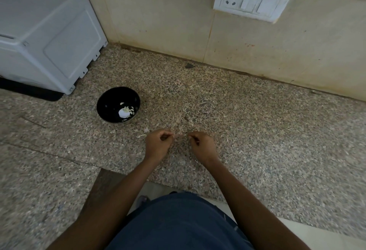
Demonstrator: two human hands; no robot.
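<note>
i'm judging the speckled granite counter (257, 130) as the main hazard: if a pinch is slipping, the piece is dropping onto a pattern that is hiding pale scraps. the black bowl (111, 98) is sitting well apart, up and left, so anything falling here is missing it; it is holding peeled garlic cloves (129, 108) and a white rounded lump (123, 113). the left hand (158, 144) and right hand (202, 145) are curling their fingers, each pinching one end of a pale sliver (181, 134), probably garlic skin, between them; it's too blurred to be sure.
</note>
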